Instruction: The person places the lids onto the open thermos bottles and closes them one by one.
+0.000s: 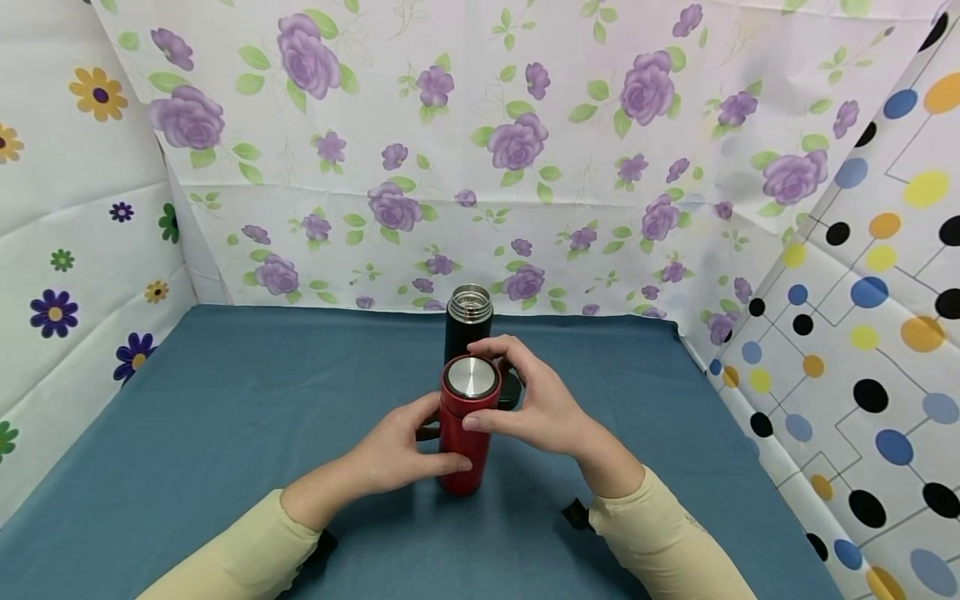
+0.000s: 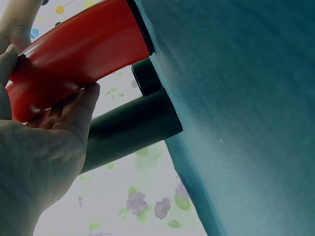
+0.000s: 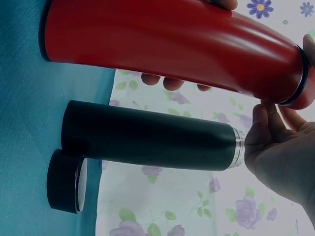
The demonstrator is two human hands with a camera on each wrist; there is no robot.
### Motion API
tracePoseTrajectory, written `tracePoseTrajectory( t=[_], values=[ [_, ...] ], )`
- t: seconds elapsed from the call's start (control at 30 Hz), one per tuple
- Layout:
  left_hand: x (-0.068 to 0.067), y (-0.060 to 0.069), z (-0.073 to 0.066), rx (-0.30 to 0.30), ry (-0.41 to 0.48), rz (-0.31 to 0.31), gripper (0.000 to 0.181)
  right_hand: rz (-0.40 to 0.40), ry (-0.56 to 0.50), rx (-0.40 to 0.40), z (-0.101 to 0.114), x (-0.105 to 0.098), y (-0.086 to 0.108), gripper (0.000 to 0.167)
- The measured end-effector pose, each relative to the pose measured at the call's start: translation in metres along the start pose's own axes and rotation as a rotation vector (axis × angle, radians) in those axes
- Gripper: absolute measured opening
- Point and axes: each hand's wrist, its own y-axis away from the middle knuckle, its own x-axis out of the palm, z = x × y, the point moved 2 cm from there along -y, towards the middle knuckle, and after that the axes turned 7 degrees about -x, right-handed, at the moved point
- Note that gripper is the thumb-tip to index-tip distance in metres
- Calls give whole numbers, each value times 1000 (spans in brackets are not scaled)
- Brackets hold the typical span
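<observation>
A red flask [image 1: 463, 442] with a silver-topped red lid [image 1: 472, 377] stands upright on the blue cloth. My left hand [image 1: 401, 450] grips its body from the left, thumb in front and fingers behind. At the lid, my right hand [image 1: 536, 404] holds on with thumb in front and fingers at the back rim. Behind it stands a black flask [image 1: 468, 321] without a lid, its metal neck bare. In the right wrist view a black cap [image 3: 66, 181] lies beside the base of the black flask [image 3: 147, 135].
Blue cloth [image 1: 300, 375] covers the table. A purple-flowered curtain [image 1: 450, 167] hangs behind it, with a flower-patterned sheet [image 1: 82, 250] on the left and a dotted one [image 1: 862, 333] on the right. Dark straps show near both sleeves.
</observation>
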Motion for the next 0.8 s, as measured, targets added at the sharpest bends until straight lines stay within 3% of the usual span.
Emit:
tracePoseTrajectory(
  t=[0.4,0.6,0.8],
  values=[
    [0,1,-1,-3,-3,-1,69,51,-61,-87,0,0,-1,71],
    [0,1,-1,-9,-1,3,69,89,-142,-133,-1,1,-2,68],
    [1,1,-1,-9,-3,4,69,109,-167,-129,1,1,-2,67]
  ],
)
